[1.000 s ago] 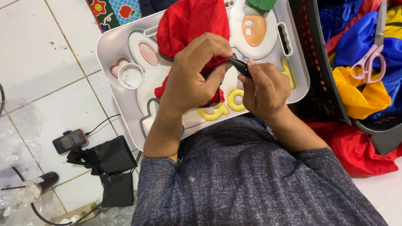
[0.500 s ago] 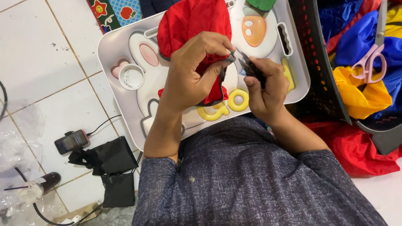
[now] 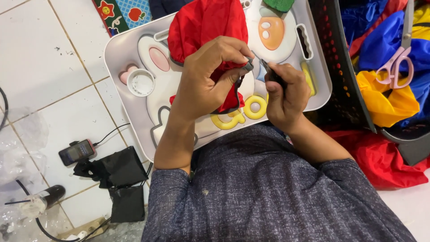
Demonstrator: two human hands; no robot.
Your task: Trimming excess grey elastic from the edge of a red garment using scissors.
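Head view: left hand point(image 3: 210, 83) pinches the red cloth point(image 3: 204, 27) over the white tray's point(image 3: 121, 54) centre; right hand point(image 3: 286, 96) grasps a small dark object point(image 3: 270, 71) just beside it.

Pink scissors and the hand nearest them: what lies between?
In the head view, the black basket wall stands between the pink scissors and the right hand.

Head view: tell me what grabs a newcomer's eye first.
The bright red cloth bunched at top centre stands out, gripped by the left hand over a white cartoon-patterned tray. Beside it, the right hand pinches a small dark piece close to the left fingertips. At the far right, pink-handled scissors lie on colourful fabrics in a black basket.
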